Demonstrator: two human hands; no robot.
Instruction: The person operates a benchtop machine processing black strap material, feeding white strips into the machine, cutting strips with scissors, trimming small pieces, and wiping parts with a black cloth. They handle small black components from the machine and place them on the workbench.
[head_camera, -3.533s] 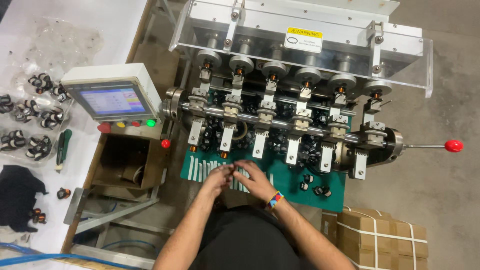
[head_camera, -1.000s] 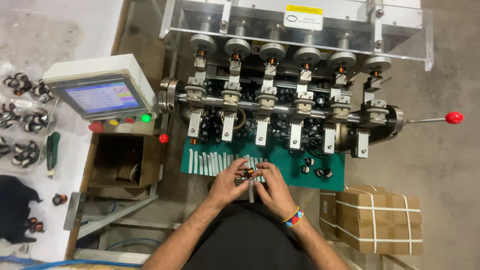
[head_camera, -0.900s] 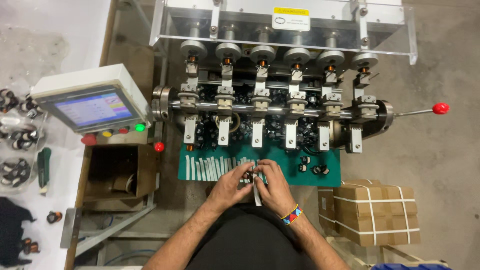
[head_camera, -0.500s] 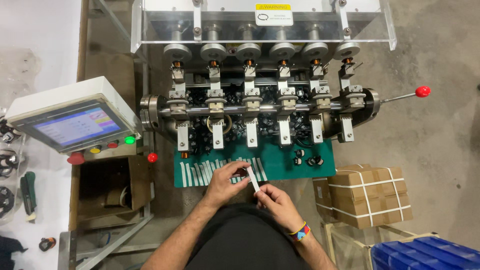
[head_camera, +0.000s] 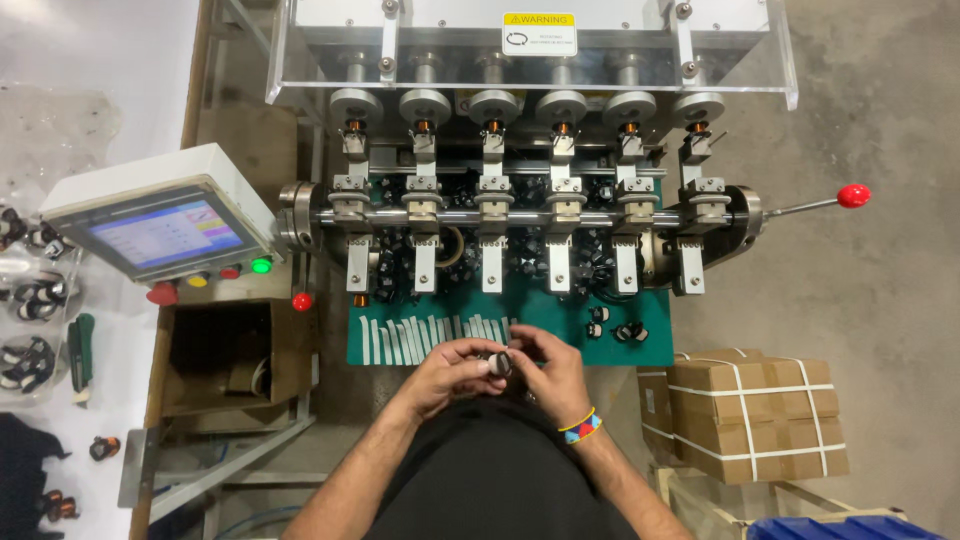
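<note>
Since half a second ago the right hand (head_camera: 548, 372) has come back in to meet the left hand (head_camera: 447, 374) — both are now pinching a small dark coil part (head_camera: 500, 364) between their fingertips, just below the green mat (head_camera: 660, 345). White strips (head_camera: 430, 338) are lying in a row on the mat — just above the hands, under the winding machine (head_camera: 520, 215).

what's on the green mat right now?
On the green mat: a row of white strips at left, a few small dark coil parts at right. The left hand and right hand, holding a small dark round part, cover its near edge.
</note>
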